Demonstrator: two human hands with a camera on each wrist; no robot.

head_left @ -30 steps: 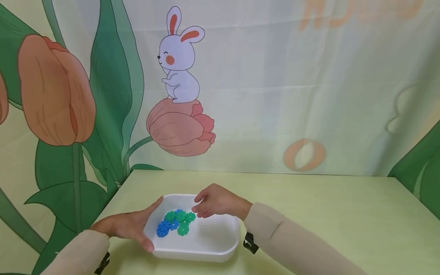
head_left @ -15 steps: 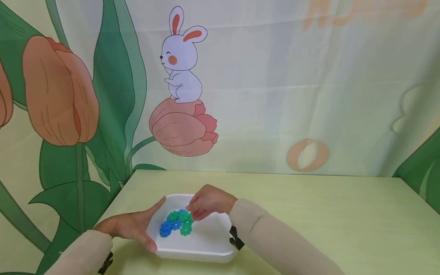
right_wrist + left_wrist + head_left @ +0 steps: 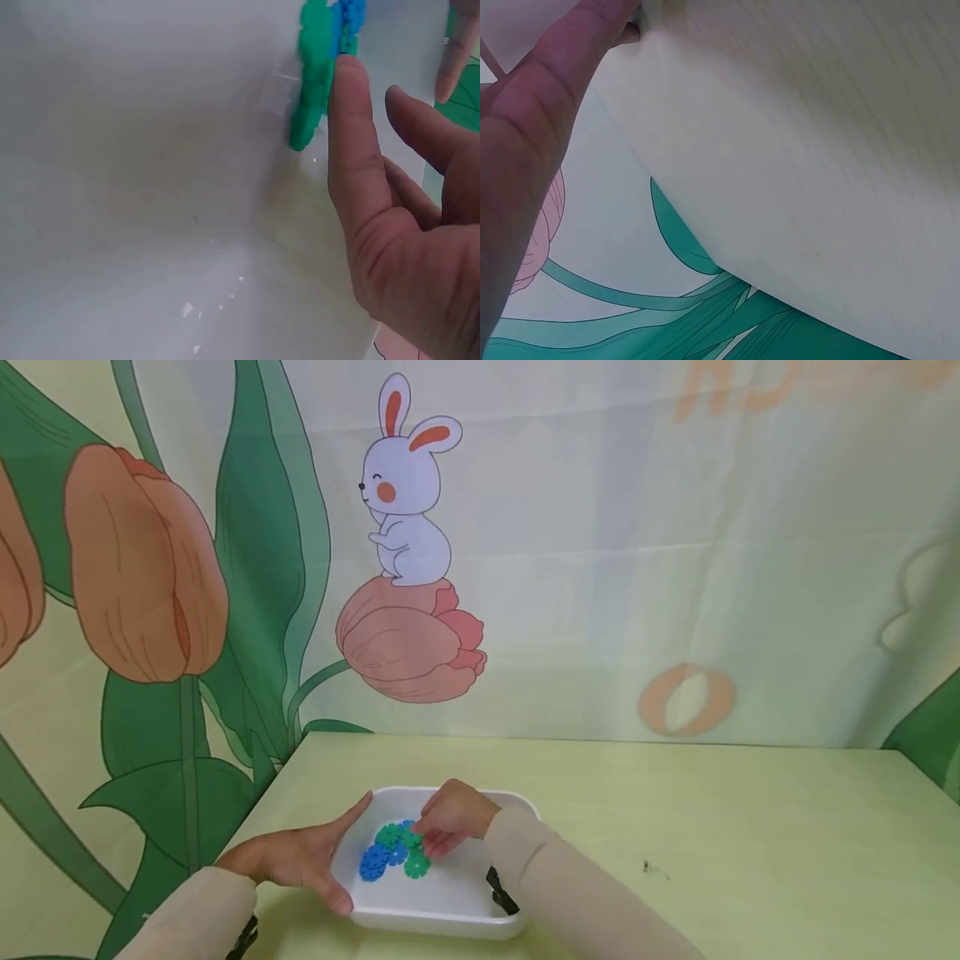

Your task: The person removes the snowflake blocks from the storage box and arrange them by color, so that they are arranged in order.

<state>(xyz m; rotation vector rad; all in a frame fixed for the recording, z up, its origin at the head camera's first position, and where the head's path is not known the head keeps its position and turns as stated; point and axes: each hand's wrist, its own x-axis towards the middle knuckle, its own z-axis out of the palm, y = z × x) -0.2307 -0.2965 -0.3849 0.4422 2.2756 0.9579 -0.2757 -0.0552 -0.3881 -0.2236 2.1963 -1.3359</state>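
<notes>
In the head view, a white tray (image 3: 465,895) sits on the tabletop (image 3: 712,827), the person's left hand (image 3: 300,853) at its nine o'clock end. That grip is spread wide, the thumb at the tray's eight o'clock corner, a finger at the ten o'clock one. Inside, toward nine o'clock, blue discs (image 3: 372,862) and green discs (image 3: 417,864) with notched rims overlap in a pile. The right hand (image 3: 454,817) reaches over the pile's three o'clock edge, hiding part of it; its fingertips bunch too closely here to judge the grip. At twelve o'clock hangs a backdrop (image 3: 562,527) with a printed rabbit.

The left wrist view adds a close finger running toward eleven o'clock and, at seven o'clock, green printed leaves past the tabletop's edge; what the finger meets cannot be told.

The right wrist view shows what the head view hides: index finger and thumb stand apart, with a gap between. The pile, seen nearly edge-on, lies just past the index tip at twelve o'clock; whether they touch is unclear.
</notes>
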